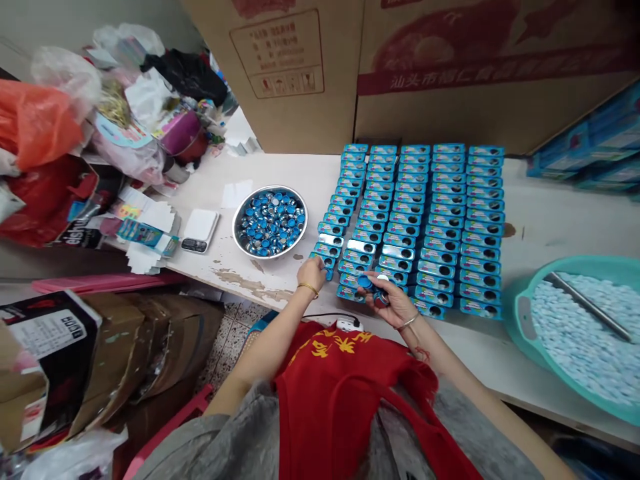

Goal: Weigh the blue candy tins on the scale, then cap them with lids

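My right hand (397,305) is palm up with its fingers curled around several small round blue-and-silver caps (366,282). My left hand (311,272) is closed, its fingertips at the front end of the leftmost column of small blue boxes (327,251). Whatever is between those fingertips is hidden. Several columns of these boxes (391,227) stretch away from me, each box with a dark round opening at its right end. Left of them stands a metal bowl (235,235) full of the same blue and silver caps (273,223).
A turquoise basin (523,333) of pale tablets with a metal tube (590,307) on them stands at the right. Large cartons (320,120) line the back. A small scale (200,230) sits left of the bowl. Bags (40,127) crowd the far left, and blue packs (590,147) are stacked far right.
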Action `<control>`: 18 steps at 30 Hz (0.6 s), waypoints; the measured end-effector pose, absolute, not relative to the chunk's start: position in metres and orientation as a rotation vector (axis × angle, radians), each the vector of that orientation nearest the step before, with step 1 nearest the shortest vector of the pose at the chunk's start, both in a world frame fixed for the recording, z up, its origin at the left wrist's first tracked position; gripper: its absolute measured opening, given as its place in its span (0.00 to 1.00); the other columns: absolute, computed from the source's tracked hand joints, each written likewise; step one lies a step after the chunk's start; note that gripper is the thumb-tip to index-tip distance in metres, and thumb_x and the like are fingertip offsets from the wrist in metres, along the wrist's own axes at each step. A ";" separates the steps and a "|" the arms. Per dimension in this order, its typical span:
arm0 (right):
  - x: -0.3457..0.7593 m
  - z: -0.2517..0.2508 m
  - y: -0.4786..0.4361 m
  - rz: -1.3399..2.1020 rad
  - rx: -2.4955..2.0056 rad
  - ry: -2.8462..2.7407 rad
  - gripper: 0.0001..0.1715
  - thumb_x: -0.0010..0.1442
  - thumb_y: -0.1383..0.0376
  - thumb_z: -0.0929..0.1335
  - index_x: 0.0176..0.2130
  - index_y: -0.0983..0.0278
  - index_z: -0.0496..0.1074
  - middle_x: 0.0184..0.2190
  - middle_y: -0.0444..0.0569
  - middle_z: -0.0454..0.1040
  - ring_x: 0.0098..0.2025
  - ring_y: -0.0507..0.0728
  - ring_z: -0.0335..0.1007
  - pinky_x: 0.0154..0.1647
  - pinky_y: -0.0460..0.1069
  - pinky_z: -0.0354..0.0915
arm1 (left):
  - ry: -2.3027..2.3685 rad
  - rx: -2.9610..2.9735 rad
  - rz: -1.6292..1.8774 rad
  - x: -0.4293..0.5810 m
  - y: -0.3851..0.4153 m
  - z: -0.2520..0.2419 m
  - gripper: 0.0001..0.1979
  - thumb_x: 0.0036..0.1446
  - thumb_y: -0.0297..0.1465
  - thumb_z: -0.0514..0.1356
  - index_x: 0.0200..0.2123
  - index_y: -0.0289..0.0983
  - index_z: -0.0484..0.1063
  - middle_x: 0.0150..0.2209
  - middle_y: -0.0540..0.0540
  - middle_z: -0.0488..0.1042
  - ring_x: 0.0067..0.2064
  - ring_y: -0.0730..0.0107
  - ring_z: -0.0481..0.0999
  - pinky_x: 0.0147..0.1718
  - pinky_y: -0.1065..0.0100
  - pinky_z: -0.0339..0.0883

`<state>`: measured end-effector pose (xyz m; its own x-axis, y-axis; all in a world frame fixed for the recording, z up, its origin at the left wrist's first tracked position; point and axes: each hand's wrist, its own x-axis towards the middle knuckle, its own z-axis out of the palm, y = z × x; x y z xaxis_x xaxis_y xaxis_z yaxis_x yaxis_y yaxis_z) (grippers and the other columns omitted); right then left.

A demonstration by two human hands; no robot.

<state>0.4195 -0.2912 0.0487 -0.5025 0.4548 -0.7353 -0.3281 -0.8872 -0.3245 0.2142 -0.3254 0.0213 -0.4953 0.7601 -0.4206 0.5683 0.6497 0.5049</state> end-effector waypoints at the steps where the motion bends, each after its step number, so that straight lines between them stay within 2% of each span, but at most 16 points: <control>1: 0.421 0.048 -0.289 2.379 -1.229 -0.198 0.13 0.50 0.71 0.71 0.39 0.63 0.72 0.27 0.47 0.76 0.30 0.54 0.76 0.19 0.40 0.68 | 2.250 1.036 0.310 0.213 -0.322 0.022 0.05 0.45 0.25 0.63 0.27 0.37 0.70 0.32 0.45 0.74 0.41 0.62 0.72 0.41 0.65 0.61; 6: 0.426 0.045 -0.283 2.368 -1.271 -0.206 0.13 0.49 0.70 0.71 0.38 0.65 0.72 0.26 0.47 0.76 0.31 0.54 0.75 0.19 0.40 0.66 | 2.258 1.043 -0.041 0.207 -0.308 0.021 0.10 0.45 0.34 0.66 0.25 0.35 0.70 0.34 0.38 0.75 0.42 0.52 0.74 0.41 0.60 0.62; 11: 0.429 0.053 -0.281 2.368 -1.277 -0.248 0.14 0.47 0.68 0.72 0.37 0.64 0.72 0.25 0.45 0.74 0.29 0.53 0.74 0.17 0.40 0.63 | 2.284 1.072 -0.158 0.208 -0.305 0.022 0.14 0.48 0.39 0.65 0.29 0.32 0.73 0.37 0.33 0.74 0.45 0.47 0.73 0.43 0.57 0.62; 14: 0.438 0.060 -0.282 2.377 -1.268 -0.285 0.15 0.46 0.68 0.73 0.36 0.64 0.73 0.25 0.45 0.74 0.28 0.53 0.73 0.16 0.40 0.60 | 2.279 1.140 -0.135 0.216 -0.313 0.034 0.13 0.52 0.38 0.63 0.33 0.32 0.73 0.38 0.33 0.73 0.46 0.49 0.72 0.44 0.58 0.61; 18: 0.459 0.066 -0.287 2.387 -1.274 -0.335 0.13 0.45 0.66 0.74 0.35 0.65 0.73 0.24 0.48 0.73 0.27 0.53 0.71 0.15 0.40 0.58 | 2.049 1.451 0.030 0.243 -0.347 0.057 0.11 0.58 0.37 0.57 0.38 0.37 0.72 0.40 0.41 0.73 0.46 0.61 0.70 0.45 0.65 0.58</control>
